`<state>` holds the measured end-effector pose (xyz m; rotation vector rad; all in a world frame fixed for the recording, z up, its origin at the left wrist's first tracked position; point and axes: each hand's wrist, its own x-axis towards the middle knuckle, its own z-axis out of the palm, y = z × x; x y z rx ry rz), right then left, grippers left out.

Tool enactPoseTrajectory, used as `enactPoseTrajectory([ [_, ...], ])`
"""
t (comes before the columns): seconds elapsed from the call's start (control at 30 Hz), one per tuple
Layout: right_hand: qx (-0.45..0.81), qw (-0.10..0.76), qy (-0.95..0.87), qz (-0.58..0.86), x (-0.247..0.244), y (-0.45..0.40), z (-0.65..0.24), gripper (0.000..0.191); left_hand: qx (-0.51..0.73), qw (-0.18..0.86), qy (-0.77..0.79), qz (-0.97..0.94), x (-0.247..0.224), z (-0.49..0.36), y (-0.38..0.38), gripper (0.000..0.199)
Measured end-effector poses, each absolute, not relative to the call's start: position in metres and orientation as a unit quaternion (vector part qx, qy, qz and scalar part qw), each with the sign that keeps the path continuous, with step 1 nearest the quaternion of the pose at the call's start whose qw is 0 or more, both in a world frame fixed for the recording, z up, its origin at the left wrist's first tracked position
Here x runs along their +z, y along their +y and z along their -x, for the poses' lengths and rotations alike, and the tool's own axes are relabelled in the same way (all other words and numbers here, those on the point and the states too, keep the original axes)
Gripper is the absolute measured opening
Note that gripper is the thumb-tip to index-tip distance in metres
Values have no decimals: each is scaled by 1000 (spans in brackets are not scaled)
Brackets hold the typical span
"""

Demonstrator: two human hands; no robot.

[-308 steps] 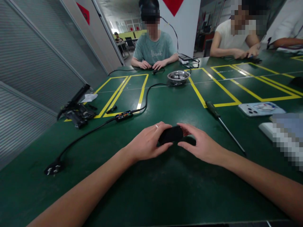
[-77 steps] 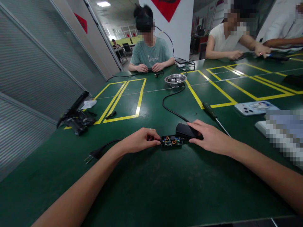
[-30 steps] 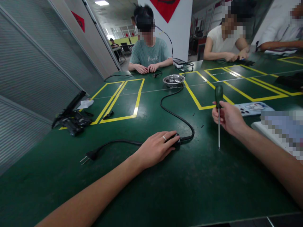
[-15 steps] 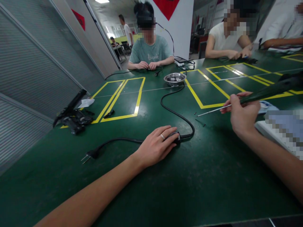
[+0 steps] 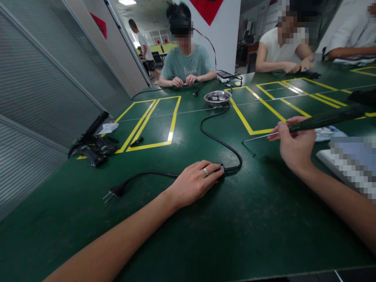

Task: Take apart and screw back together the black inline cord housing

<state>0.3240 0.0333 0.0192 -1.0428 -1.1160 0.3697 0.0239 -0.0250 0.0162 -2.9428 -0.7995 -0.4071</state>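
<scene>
My left hand (image 5: pixel 196 182), a ring on one finger, lies over a small black box (image 5: pixel 220 169) in a power cord, its fingers closed around it. From the box a black cord (image 5: pixel 219 139) curves up toward the metal bowl, and the other end runs left to a two-pin plug (image 5: pixel 116 192). My right hand (image 5: pixel 296 145) grips a screwdriver (image 5: pixel 326 117) with a long dark handle and a thin shaft. Its tip points left and meets the tabletop at a tiny dark piece, likely a screw. Another small dark screw-like piece (image 5: pixel 254 155) lies just nearer to me.
A shiny metal bowl (image 5: pixel 217 98) with small dark items stands mid-table. Black parts (image 5: pixel 95 150) are piled at the left, by a small black piece (image 5: pixel 136 141). A white object (image 5: pixel 331 156), partly blurred, sits at right. Other people work across the green table (image 5: pixel 182 243).
My right hand has moved slightly left and lower with the screwdriver, bringing its tip down at the tiny dark piece. My left hand has stayed on the box, shifting a little.
</scene>
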Motion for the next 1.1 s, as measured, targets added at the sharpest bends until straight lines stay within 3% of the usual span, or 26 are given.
enactPoseTrajectory([
  [0.37,313,736,-431,418,31,9,-301,19,-126,19,-290,948,16,-28,-27,35],
  [0.6,405,705,-405,419,36,-6,-289,14,-138,6,-296,945,16,-28,-28,34],
  [1.1,405,682,-430,431,29,-5,-289,12,-142,-20,-315,938,15,-30,-27,36],
])
